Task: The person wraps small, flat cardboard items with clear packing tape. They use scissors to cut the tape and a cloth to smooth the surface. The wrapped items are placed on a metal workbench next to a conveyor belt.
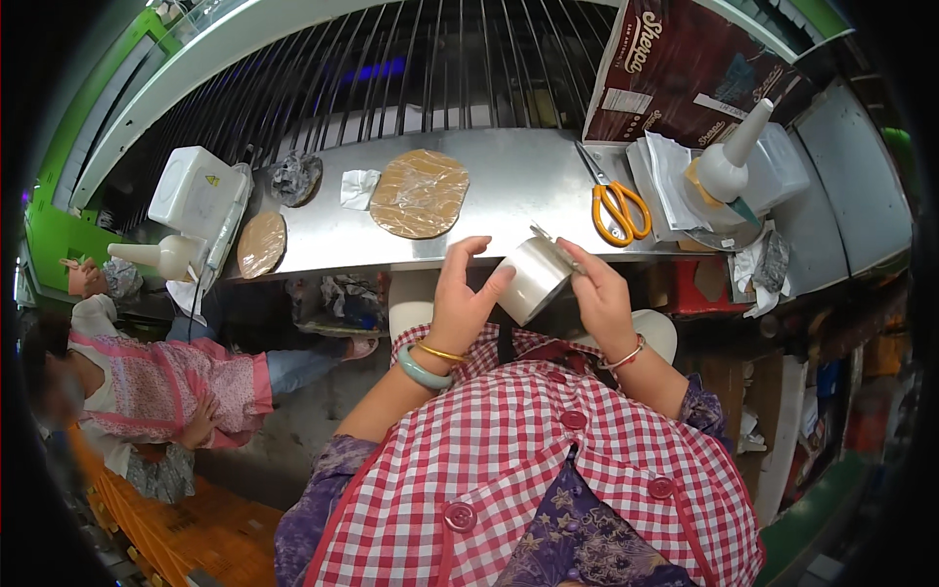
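1. A tape roll [533,277], wide, silvery-white and glossy, is held tilted just below the near edge of the metal table [509,186], above the person's lap.
2. The roll is gripped from its left by the left hand [462,293], fingers curled over the rim; the hand is closed on it.
3. The right hand [599,298] is pressed against the roll's right side, with the fingertips at its upper edge. A small loose end appears to be pinched there, but whether that grip is firm cannot be told.
4. Both hands are kept together, joined by the roll.
5. On the table beyond the roll: a tan oval pad [421,193] wrapped in clear film, with a white scrap [358,188] to its left.
6. Further left of the pad: a dark crumpled lump [294,178], a smaller tan pad [261,244], a white box [196,191] and a white squeeze bottle [161,256].
7. Right of the roll: orange-handled scissors [616,203] and a second squeeze bottle [729,161].
8. Nothing is placed between the hands and the table edge.
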`<state>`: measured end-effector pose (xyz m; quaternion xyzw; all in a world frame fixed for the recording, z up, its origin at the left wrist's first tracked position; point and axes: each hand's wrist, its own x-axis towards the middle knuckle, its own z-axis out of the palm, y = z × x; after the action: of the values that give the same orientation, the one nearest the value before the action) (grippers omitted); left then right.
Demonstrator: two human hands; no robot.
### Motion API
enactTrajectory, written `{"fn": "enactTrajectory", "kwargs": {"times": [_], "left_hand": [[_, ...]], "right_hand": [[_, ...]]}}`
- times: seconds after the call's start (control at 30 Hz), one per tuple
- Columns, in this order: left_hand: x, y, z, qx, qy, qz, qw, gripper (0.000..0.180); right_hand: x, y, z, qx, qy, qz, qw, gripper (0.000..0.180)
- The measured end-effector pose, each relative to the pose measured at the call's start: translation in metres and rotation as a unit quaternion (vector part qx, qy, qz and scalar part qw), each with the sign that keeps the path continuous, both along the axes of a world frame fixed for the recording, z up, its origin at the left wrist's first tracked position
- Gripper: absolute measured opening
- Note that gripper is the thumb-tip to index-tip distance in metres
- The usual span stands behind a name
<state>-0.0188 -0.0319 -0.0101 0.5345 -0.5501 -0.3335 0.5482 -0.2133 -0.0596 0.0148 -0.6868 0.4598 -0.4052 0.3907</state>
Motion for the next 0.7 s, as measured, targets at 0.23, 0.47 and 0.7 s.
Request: {"fn": "enactTrajectory", "kwargs": {"times": [0.23, 0.47, 0.7], "left_hand": [[0.011, 0.014, 0.026, 0.198, 0.197, -0.214, 0.936, 0.036], [0.019, 0.028, 0.040, 0.197, 0.130, -0.294, 0.926, 0.053], [0.032, 0.043, 0.061, 0.268, 0.139, -0.243, 0.922, 0.037]], "right_hand": [[-0.009, 0.006, 0.007, 0.268, -0.102, 0.073, 0.955, 0.036], [-0.017, 0.012, -0.014, 0.218, -0.093, 0.035, 0.971, 0.025], [-0.016, 0.018, -0.027, 0.241, -0.116, 0.004, 0.963, 0.020]]}}
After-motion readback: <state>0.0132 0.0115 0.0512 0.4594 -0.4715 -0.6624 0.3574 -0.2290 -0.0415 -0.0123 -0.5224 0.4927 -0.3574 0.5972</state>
